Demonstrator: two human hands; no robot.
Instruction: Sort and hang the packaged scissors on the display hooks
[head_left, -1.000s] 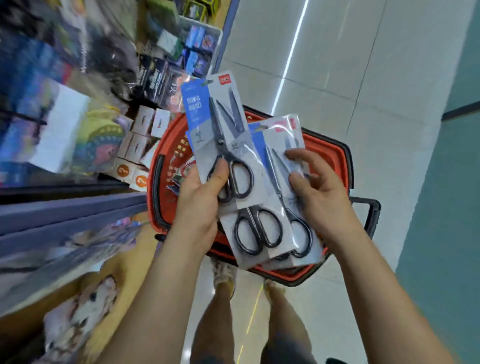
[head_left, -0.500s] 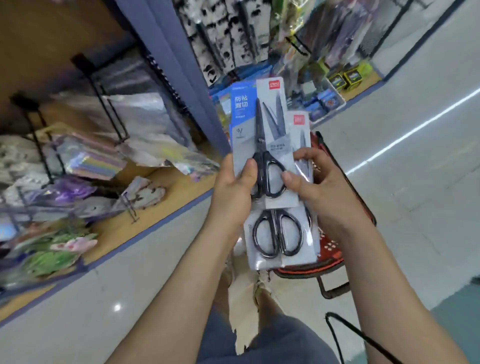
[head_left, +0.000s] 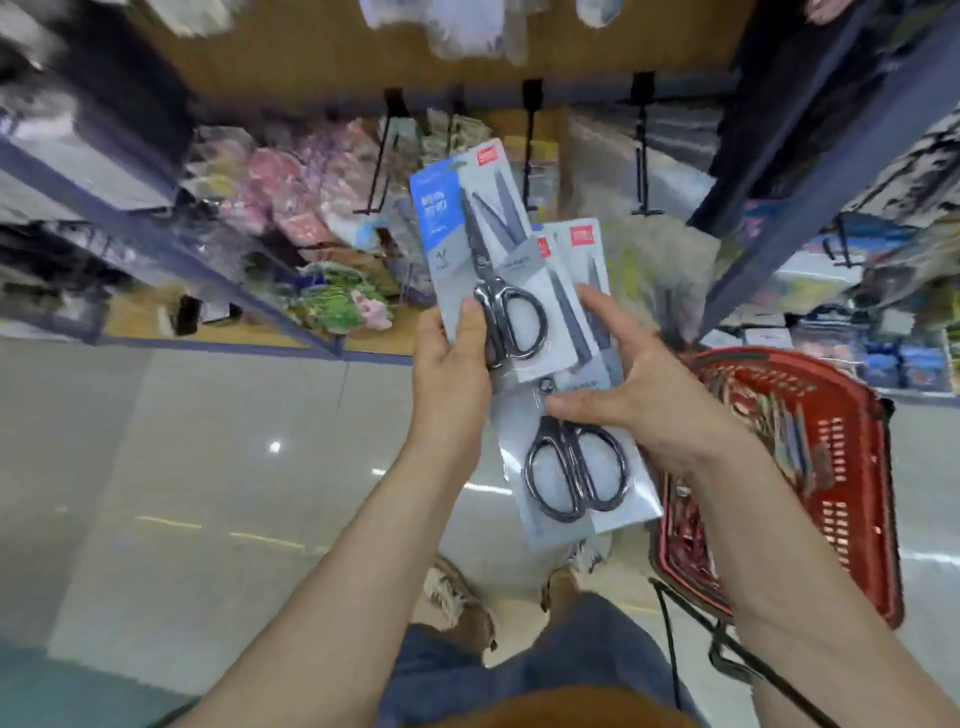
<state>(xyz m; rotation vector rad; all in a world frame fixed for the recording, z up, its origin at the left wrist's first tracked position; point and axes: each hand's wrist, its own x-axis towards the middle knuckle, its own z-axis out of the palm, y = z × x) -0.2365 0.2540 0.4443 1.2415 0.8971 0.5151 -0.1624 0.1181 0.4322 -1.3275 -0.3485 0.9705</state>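
Below display hooks (head_left: 529, 156), both hands (thumbs on top) grip scissor packs (head_left: 519, 312).

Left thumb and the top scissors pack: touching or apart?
Touching. Head view: the thumb of the left hand lies on the top scissors pack, by the handle.

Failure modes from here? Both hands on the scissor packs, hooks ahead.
1. The grey packs are fanned and pinched only mid-length by the right hand; one may slide out to the floor.
2. The blue-panel pack, gripped by the left hand, overlaps them; pulling it free could drag one along.
3. The hooks are thin; a hang hole may miss the tip.
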